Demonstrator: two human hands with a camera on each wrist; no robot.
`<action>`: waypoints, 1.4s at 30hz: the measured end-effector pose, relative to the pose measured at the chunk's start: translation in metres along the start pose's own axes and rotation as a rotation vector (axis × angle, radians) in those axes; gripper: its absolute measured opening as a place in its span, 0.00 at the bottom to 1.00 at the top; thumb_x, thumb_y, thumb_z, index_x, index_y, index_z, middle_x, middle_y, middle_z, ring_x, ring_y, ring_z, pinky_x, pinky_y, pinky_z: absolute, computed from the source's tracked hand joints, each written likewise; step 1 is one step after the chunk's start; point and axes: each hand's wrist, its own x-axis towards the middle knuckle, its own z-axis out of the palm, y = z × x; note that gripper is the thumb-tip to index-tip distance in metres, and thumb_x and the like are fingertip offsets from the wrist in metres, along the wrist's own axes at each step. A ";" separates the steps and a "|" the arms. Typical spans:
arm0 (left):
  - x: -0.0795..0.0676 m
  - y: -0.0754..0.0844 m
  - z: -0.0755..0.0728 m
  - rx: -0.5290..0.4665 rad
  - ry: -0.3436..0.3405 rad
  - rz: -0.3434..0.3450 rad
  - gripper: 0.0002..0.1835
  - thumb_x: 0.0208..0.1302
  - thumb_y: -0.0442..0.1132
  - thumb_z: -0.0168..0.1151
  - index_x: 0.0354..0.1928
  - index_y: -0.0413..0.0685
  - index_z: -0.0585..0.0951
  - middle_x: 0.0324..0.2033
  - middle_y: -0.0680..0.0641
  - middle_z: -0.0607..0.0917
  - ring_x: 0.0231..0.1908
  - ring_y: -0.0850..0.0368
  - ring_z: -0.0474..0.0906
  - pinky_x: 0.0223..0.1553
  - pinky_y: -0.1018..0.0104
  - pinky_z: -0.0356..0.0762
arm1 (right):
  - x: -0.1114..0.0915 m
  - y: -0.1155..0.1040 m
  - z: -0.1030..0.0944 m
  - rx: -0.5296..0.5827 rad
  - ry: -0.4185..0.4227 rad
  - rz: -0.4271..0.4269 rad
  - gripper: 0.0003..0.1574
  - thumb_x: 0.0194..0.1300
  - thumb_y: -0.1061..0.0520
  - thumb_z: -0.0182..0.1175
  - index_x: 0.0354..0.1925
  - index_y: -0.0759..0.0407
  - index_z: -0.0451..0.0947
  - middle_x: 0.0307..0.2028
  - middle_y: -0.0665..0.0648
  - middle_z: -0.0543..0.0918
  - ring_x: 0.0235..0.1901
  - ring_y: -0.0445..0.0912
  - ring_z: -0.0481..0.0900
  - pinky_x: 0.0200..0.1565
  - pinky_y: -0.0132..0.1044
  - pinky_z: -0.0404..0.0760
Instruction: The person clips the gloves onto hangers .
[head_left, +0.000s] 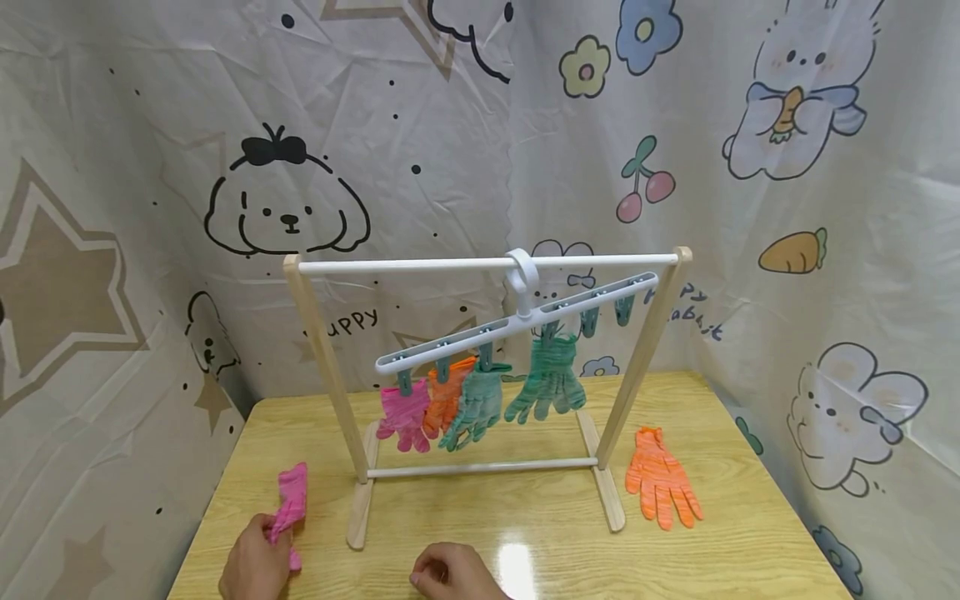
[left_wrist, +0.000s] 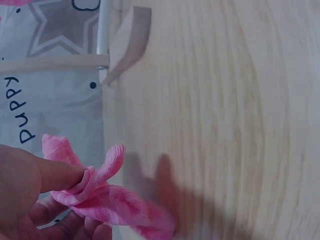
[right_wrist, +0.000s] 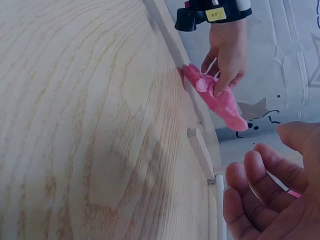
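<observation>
At the table's left front, my left hand pinches a crumpled pink glove between thumb and fingers. The left wrist view shows the bunched glove with one finger of it sticking up. My right hand is near the front edge, holding nothing, its fingers loosely bent. From a white clip hanger hang a pink glove, an orange glove and two green gloves, one bluish and one darker. The hanger tilts down toward the left.
A rack with wooden legs and a white top bar carries the hanger. Clips without gloves are at the hanger's right end. An orange glove lies flat on the wooden table, right of the rack. Printed curtains surround the table.
</observation>
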 end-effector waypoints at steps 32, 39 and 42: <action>-0.036 0.038 -0.023 -0.060 0.073 0.103 0.16 0.56 0.43 0.62 0.46 0.45 0.77 0.35 0.48 0.83 0.25 0.55 0.76 0.20 0.60 0.65 | -0.003 -0.001 -0.016 -0.055 0.033 -0.051 0.12 0.64 0.47 0.57 0.33 0.52 0.81 0.23 0.39 0.76 0.24 0.30 0.71 0.28 0.27 0.74; -0.046 0.052 -0.033 -0.070 0.095 0.125 0.14 0.56 0.43 0.63 0.44 0.46 0.78 0.31 0.50 0.81 0.23 0.58 0.72 0.19 0.62 0.63 | -0.005 -0.001 -0.023 -0.128 0.079 -0.155 0.11 0.65 0.49 0.57 0.33 0.53 0.81 0.25 0.41 0.78 0.24 0.29 0.72 0.27 0.25 0.74; -0.050 0.059 -0.038 -0.078 0.116 0.147 0.13 0.56 0.43 0.64 0.43 0.48 0.79 0.30 0.50 0.81 0.23 0.58 0.70 0.19 0.63 0.62 | -0.005 0.000 -0.026 -0.142 0.092 -0.170 0.11 0.65 0.49 0.57 0.34 0.52 0.81 0.25 0.41 0.79 0.25 0.28 0.72 0.27 0.24 0.74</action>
